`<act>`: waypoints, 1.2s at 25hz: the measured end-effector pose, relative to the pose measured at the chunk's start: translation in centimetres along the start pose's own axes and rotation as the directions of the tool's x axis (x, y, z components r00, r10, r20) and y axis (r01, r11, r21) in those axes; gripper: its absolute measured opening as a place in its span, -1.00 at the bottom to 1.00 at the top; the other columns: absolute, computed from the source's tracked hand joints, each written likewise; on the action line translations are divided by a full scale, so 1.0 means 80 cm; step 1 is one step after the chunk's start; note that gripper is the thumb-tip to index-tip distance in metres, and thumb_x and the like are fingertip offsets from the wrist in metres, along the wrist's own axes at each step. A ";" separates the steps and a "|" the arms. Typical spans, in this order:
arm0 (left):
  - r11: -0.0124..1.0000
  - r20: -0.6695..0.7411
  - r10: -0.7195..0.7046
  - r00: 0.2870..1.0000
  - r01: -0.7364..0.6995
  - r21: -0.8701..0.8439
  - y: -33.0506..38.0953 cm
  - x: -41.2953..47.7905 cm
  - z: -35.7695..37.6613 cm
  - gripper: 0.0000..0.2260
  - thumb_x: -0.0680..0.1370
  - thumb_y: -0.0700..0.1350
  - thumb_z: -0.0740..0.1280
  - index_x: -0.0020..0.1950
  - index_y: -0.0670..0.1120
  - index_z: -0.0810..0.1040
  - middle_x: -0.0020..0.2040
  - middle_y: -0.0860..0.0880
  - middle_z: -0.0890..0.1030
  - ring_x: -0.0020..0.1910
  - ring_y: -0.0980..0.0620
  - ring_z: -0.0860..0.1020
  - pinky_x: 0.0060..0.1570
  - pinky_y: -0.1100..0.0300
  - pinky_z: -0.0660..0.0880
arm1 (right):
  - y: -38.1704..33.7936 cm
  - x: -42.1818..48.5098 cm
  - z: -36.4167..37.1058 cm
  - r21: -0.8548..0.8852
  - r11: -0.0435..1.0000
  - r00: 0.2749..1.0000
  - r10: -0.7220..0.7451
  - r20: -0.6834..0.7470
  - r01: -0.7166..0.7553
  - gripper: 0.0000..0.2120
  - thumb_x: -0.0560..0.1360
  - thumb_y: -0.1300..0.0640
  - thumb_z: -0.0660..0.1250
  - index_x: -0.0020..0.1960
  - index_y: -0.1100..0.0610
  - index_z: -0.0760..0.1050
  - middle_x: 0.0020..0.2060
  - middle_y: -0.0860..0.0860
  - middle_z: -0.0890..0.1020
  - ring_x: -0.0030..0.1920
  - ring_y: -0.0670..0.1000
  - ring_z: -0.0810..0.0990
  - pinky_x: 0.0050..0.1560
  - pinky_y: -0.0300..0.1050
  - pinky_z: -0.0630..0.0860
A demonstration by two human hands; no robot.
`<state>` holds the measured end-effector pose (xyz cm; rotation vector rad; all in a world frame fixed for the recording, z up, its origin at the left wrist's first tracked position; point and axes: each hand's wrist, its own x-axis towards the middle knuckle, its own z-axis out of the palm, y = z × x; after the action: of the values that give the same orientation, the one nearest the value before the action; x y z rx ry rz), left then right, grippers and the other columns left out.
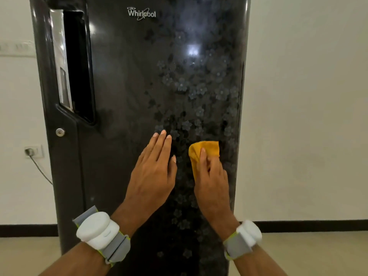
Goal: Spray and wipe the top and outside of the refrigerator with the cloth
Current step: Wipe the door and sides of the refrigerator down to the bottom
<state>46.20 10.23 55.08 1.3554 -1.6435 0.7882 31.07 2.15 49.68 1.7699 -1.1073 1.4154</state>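
A glossy black refrigerator (127, 80) with a faint flower pattern fills the middle of the view; its top is out of frame. My right hand (212, 182) presses an orange cloth (207, 149) flat against the lower right of the door. My left hand (153, 170) lies flat on the door just left of the cloth, fingers together and pointing up, holding nothing. No spray bottle is in view.
A recessed chrome handle (63, 62) runs down the door's left side, with a round lock (60, 132) below it. A wall socket (33, 151) with a plugged cable sits left of the fridge. White walls stand on both sides, beige floor below.
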 end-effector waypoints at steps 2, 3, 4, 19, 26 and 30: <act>0.997 0.040 0.023 0.999 -0.026 0.067 -0.005 0.003 0.004 -0.50 0.67 0.01 0.06 0.59 -0.14 0.14 0.61 -0.07 0.13 0.60 0.01 0.02 0.53 0.02 0.16 | 0.025 0.004 -0.010 -0.143 0.986 0.996 0.076 -0.052 -0.082 -0.55 0.62 0.16 0.11 0.48 0.30 0.30 0.09 0.22 0.50 -0.07 0.18 0.47 -0.15 0.05 0.42; 0.994 0.056 0.026 0.998 -0.032 0.103 -0.010 0.006 0.004 -0.48 0.67 0.02 0.04 0.60 -0.13 0.09 0.62 -0.07 0.07 0.61 0.01 -0.04 0.54 0.01 0.12 | 0.033 0.026 -0.013 -0.140 0.975 0.982 0.155 -0.111 -0.170 -0.55 0.62 0.15 0.13 0.46 0.30 0.32 0.07 0.21 0.50 -0.07 0.18 0.43 -0.14 0.05 0.37; 0.990 0.069 0.027 0.997 -0.037 0.139 -0.016 0.011 0.003 -0.47 0.67 0.04 0.03 0.61 -0.13 0.03 0.63 -0.08 0.01 0.61 0.01 -0.09 0.55 0.01 0.08 | 0.036 0.060 -0.015 -0.097 0.966 0.961 0.224 -0.162 -0.242 -0.55 0.62 0.15 0.15 0.46 0.31 0.32 0.06 0.19 0.49 -0.06 0.17 0.40 -0.11 0.05 0.33; 0.962 0.010 0.091 0.996 -0.091 0.257 -0.032 0.066 0.003 -0.47 0.67 -0.02 0.02 0.60 -0.18 0.03 0.63 -0.12 -0.01 0.61 -0.03 -0.06 0.55 -0.06 0.09 | -0.017 0.145 0.003 -0.064 0.996 0.981 -0.074 -0.177 0.064 -0.52 0.66 0.07 0.14 0.50 0.30 0.27 0.04 0.15 0.50 -0.06 0.13 0.45 -0.12 0.01 0.41; 0.956 0.010 0.141 0.990 -0.138 0.260 -0.038 0.082 0.015 -0.48 0.67 -0.03 -0.01 0.60 -0.17 0.01 0.63 -0.12 -0.03 0.61 -0.03 -0.09 0.55 -0.07 0.08 | 0.026 0.163 -0.014 0.106 0.952 0.899 0.305 -0.316 -0.285 -0.58 0.66 0.13 0.14 0.44 0.33 0.35 0.08 0.22 0.49 0.04 0.16 0.43 0.05 0.03 0.42; 0.946 -0.013 0.177 0.984 -0.166 0.279 -0.038 0.084 0.011 -0.48 0.67 -0.05 0.03 0.60 -0.19 0.06 0.62 -0.14 0.01 0.61 -0.05 -0.04 0.55 -0.07 0.10 | -0.013 0.156 0.012 0.114 0.989 0.958 -0.061 -0.280 0.096 -0.59 0.61 0.33 0.19 0.46 0.34 0.33 0.36 0.28 0.42 0.39 0.24 0.39 0.45 0.03 0.30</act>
<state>48.62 5.80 60.55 1.3888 -1.6834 1.1771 33.37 -1.09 61.60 1.6187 -0.8078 1.6551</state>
